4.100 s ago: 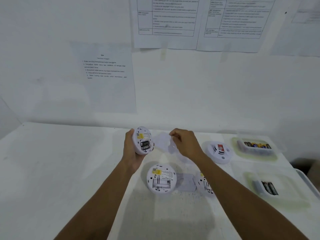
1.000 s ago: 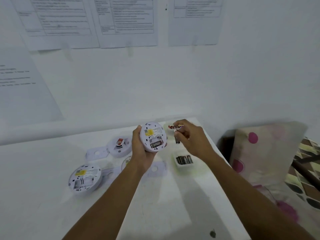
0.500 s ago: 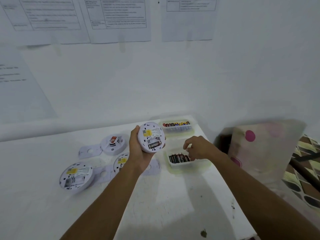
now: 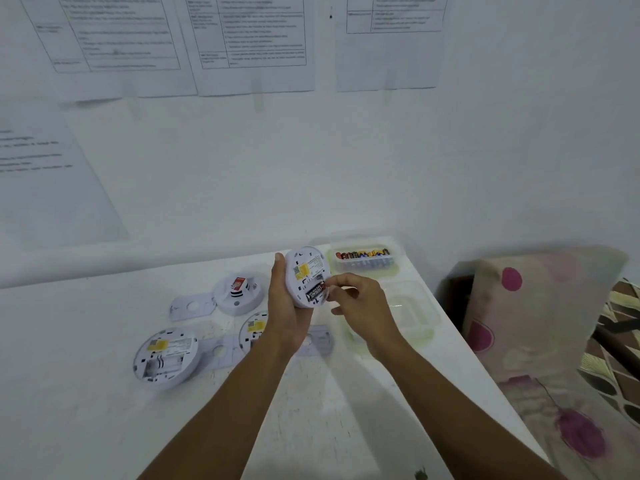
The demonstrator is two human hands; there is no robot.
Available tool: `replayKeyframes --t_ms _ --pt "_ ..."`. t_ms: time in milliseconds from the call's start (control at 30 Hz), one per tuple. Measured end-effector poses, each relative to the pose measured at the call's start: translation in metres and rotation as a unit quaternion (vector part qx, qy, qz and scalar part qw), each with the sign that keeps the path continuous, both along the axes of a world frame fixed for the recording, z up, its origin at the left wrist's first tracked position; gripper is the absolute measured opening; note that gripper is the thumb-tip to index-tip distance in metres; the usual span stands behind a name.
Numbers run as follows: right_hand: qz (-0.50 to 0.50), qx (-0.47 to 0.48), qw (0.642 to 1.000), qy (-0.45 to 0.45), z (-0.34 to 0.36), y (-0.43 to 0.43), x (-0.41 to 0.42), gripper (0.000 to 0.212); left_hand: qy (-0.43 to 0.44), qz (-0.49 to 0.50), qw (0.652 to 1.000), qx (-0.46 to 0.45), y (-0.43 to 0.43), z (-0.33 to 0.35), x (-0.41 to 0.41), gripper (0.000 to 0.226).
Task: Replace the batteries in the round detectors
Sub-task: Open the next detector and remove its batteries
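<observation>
One black battery (image 4: 316, 293) sits in the round white plastic detector (image 4: 306, 277) gripped by left hand (image 4: 289, 313); right hand (image 4: 360, 303) fingers (image 4: 337, 284) pinch a 2nd at the slot. Approx. halfway (my guess): open-backed white detector (image 4: 166, 358) on the table (image 4: 86, 410) shows an empty bay, others unclear.

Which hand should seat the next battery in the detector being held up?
Right. The right hand is already at the open battery bay, fingertips on a battery. The left hand is occupied gripping the held detector, back side facing the camera.
</observation>
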State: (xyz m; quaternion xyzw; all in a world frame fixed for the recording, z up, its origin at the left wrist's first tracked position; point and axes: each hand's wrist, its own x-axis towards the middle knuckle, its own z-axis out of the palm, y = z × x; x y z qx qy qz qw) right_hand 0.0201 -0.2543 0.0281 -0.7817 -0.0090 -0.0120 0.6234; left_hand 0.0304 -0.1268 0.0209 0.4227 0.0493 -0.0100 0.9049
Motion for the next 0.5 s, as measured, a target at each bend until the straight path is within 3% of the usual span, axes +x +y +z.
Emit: replayKeyframes --t_ms 267,500 --pt "-0.006 0.092 0.992 0.082 -0.0006 0.0070 0.0050 0.013 -0.005 -0.001 1.000 0.018 -0.0003 -0.0022 -0.0016 0.050" --pt "-0.033 0.053 0.998 0.019 0.0032 0.0050 0.0017 0.015 0.004 -0.005 1.000 0.007 -0.0020 -0.0046 0.0004 0.049"
